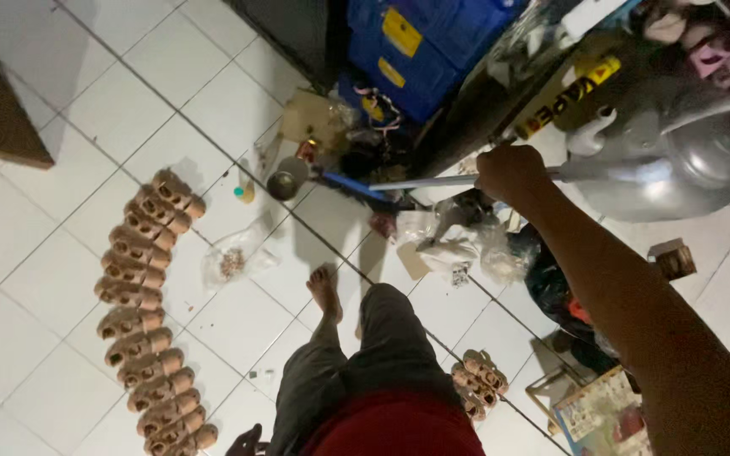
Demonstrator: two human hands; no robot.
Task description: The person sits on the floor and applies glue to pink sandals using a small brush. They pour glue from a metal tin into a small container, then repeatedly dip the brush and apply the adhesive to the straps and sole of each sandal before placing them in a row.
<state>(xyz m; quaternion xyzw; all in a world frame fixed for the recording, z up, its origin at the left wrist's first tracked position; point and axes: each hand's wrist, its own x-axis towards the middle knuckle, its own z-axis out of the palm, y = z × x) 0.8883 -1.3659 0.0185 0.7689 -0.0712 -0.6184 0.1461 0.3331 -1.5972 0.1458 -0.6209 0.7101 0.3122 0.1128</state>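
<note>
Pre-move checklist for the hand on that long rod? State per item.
1. Right hand closed around the grey rod: ok.
2. Rod's blue end next to the small metal cup on the floor: ok; contact cannot tell.
3. Left hand in view: only at the frame's bottom edge, grip cannot tell.
4. Bare foot apart from the rod end: ok.
5. Row of brown moulded pieces clear of the rod: ok.

Right hand (510, 173) grips a long metal handle (433, 181) above tiled floor (35, 279).
</note>
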